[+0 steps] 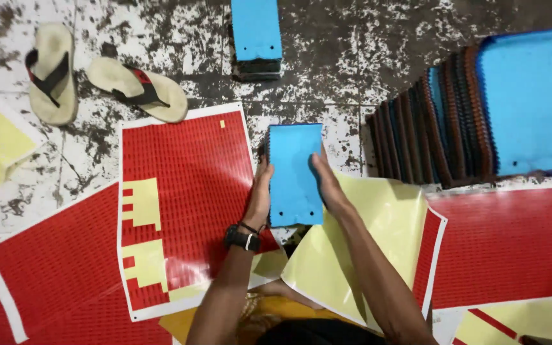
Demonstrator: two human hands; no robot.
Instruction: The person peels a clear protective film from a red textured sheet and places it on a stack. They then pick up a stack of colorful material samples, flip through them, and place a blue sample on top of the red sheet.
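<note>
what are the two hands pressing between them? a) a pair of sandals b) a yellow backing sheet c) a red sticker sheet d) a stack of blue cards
d: the left hand and right hand press against opposite sides of a stack of blue cards, while the pair of sandals lies apart on the floor and the red sticker sheet lies flat beside the left hand.

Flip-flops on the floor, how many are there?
2. One flip-flop lies at the top left on the spotted floor; the other flip-flop lies just right of it. No others show.
</note>
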